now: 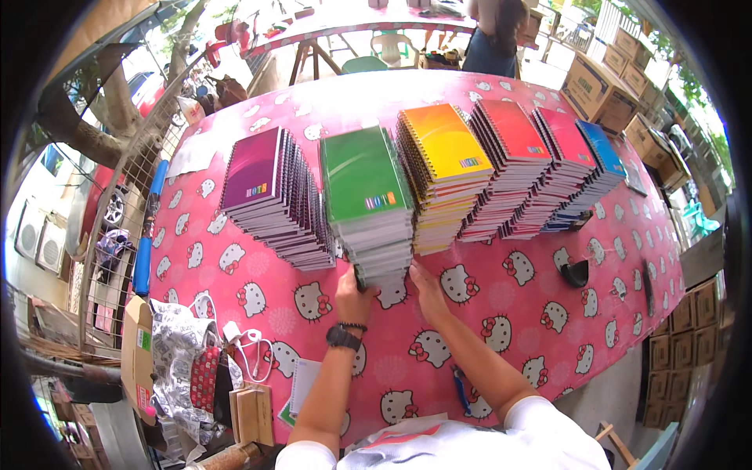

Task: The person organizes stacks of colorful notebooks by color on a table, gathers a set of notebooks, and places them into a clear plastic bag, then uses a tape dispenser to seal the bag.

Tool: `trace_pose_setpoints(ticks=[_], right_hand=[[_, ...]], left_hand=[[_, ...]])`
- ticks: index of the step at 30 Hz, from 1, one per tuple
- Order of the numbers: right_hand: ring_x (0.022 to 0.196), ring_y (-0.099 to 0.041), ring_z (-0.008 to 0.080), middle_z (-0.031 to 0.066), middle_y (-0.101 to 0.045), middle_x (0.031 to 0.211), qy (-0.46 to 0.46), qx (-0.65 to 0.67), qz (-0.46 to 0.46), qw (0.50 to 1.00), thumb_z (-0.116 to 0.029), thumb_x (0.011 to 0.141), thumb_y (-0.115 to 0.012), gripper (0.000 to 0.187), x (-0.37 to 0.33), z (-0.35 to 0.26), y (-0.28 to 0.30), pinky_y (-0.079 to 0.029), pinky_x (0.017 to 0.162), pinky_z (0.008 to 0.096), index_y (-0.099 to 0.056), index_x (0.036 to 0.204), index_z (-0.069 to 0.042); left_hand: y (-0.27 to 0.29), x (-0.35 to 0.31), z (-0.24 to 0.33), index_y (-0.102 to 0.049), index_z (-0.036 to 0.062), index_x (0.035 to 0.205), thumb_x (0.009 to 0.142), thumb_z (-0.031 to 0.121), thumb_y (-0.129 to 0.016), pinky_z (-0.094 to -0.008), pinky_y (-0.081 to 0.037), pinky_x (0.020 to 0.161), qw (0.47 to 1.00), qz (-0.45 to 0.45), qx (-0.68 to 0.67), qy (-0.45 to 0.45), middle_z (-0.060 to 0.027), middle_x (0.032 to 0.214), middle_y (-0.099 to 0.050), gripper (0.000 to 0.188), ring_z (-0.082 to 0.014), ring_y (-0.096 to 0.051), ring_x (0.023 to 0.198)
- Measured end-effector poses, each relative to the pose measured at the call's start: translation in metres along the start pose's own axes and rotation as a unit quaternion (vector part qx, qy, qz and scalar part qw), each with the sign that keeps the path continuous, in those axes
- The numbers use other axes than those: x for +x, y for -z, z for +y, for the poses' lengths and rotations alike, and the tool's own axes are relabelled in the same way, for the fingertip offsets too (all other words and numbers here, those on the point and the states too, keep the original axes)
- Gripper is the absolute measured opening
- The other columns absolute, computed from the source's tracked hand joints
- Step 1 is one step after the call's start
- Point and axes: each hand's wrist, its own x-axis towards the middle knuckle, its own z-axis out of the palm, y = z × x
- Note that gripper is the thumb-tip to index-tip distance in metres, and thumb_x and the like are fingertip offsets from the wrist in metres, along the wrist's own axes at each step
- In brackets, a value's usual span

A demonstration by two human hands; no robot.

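Note:
A tall stack of green spiral notebooks stands in front of me, its lower part showing pale page edges. My left hand, with a dark watch and bracelet on its wrist, is closed against the stack's lower left side. At the lower right side, my right hand presses in so that the stack sits between both palms. Some fingertips of both hands are hidden by the notebooks. Left of this stack stand purple notebooks; on its right are yellow notebooks, followed by red-orange, pink and blue stacks.
The pink patterned tablecloth covers the table. Nearer left lie a printed cloth bag, a white cable and a small notebook. A black object rests at right. Cardboard boxes and a person are beyond.

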Motion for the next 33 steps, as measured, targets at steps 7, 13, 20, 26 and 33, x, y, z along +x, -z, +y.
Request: trace_pose_setpoints(ticks=[7,13,20,26,33], right_hand=[[0.122,-0.036,0.0148,0.0104,-0.040,0.133,0.071,0.045,-0.071,0.994,0.004,0.076,-0.047,0.067,0.045,0.030,0.008,-0.027,0.100,0.0246,-0.023,0.138,0.000],[0.117,-0.046,0.0251,0.0167,-0.044,0.130,0.021,-0.204,-0.028,0.978,-0.002,0.077,-0.053,0.068,0.025,-0.001,-0.011,-0.035,0.095,0.0281,-0.025,0.139,-0.008],[0.110,-0.047,0.0337,0.0191,-0.052,0.117,0.101,-0.508,-0.062,0.853,-0.018,0.068,-0.069,0.060,-0.101,-0.028,0.070,-0.038,0.094,0.0387,-0.047,0.123,-0.008],[0.121,-0.032,0.0388,0.0153,-0.035,0.134,-0.017,-0.616,-0.085,0.783,-0.023,0.059,-0.075,0.072,-0.207,-0.040,0.070,-0.027,0.098,0.0506,-0.047,0.124,-0.011],[0.106,-0.040,0.0345,0.0134,-0.045,0.118,0.047,-0.608,0.038,0.792,-0.019,0.068,-0.067,0.056,-0.224,0.003,0.058,-0.029,0.090,0.0467,-0.050,0.121,-0.013]], left_hand=[[-0.014,0.037,-0.002,-0.048,0.0005,0.116,0.059,0.005,-0.074,-0.0378,-0.048,0.071,0.999,0.011,0.042,-0.020,-0.0162,0.090,-0.058,0.063,-0.0324,-0.056,0.083],[-0.011,0.049,0.003,-0.055,0.0022,0.097,0.062,0.012,-0.075,-0.0379,-0.047,0.068,0.997,0.051,0.044,-0.041,-0.0162,0.082,-0.058,0.042,-0.0334,-0.055,0.080],[0.079,0.038,-0.050,-0.056,-0.0018,0.108,0.079,0.019,-0.051,-0.0372,-0.043,0.086,0.911,0.096,-0.389,0.095,-0.0160,0.106,-0.059,0.036,-0.0256,-0.053,0.103],[0.094,0.116,-0.138,-0.045,0.0002,0.121,0.088,0.045,-0.041,-0.0391,-0.020,0.106,0.927,0.116,-0.310,0.175,-0.0153,0.120,-0.051,0.056,-0.0239,-0.038,0.121],[0.059,0.122,-0.143,-0.048,0.0026,0.121,0.093,0.030,-0.036,-0.0347,-0.041,0.093,0.836,-0.035,-0.530,0.141,-0.0079,0.116,-0.055,0.040,-0.0210,-0.052,0.108]])
